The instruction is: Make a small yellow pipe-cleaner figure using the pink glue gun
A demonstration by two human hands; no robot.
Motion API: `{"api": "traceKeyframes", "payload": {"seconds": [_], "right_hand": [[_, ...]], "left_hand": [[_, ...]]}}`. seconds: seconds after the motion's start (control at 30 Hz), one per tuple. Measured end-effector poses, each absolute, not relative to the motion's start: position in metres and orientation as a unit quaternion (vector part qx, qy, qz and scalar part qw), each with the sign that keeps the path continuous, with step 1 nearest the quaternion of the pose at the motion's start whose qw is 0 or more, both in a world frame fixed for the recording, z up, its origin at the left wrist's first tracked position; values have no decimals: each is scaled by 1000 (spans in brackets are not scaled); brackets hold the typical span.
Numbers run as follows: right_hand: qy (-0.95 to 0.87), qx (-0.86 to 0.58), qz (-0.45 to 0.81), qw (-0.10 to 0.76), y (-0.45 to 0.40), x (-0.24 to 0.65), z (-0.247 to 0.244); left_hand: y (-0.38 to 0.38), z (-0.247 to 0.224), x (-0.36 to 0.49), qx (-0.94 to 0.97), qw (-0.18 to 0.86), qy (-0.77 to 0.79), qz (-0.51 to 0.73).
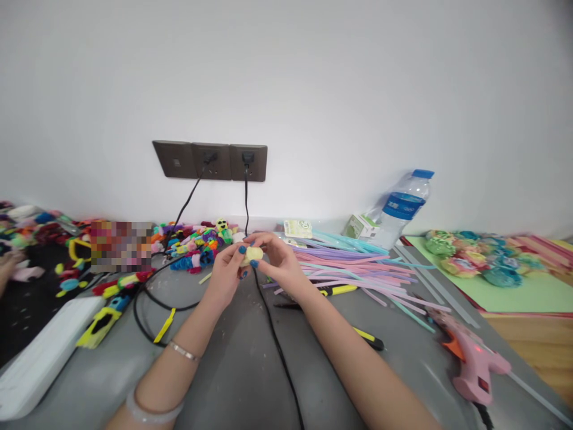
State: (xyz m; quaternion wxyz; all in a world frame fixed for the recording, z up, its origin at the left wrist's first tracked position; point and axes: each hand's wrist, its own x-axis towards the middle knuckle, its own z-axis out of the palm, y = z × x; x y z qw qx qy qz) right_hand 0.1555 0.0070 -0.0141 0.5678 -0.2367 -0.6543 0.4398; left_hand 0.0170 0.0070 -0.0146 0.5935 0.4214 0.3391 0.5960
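Observation:
Between my fingertips, above the grey table (242,370), is a small pale yellow, rounded piece (255,254); its exact kind does not show. My left hand (226,272) pinches it from the left with thumb and finger. From the right, my right hand (277,263) closes on the same piece, thumb at its lower edge. Pastel pipe cleaners (353,263) in purple, pink and turquoise lie fanned out just right of my right hand. Below my right forearm a yellow-and-black cutter (367,339) is partly covered.
A pink hot glue gun (477,361) lies at the right, its light lit. A water bottle (405,206) leans on the wall. Black cables (273,334) run from the wall sockets (210,161) across the table. Colourful fuzzy figures (192,245) and another person's hand (8,269) are at left.

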Motion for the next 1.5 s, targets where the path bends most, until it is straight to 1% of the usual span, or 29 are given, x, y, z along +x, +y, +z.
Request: {"api": "traceKeyframes", "payload": {"seconds": [0.4, 1.5], "right_hand": [[-631, -221, 493, 557, 2, 147, -12], [-608, -207, 537, 547, 1, 149, -10]], "left_hand": [[12, -37, 11, 450, 489, 385, 641], [15, -42, 8, 476, 470, 389, 634]]}}
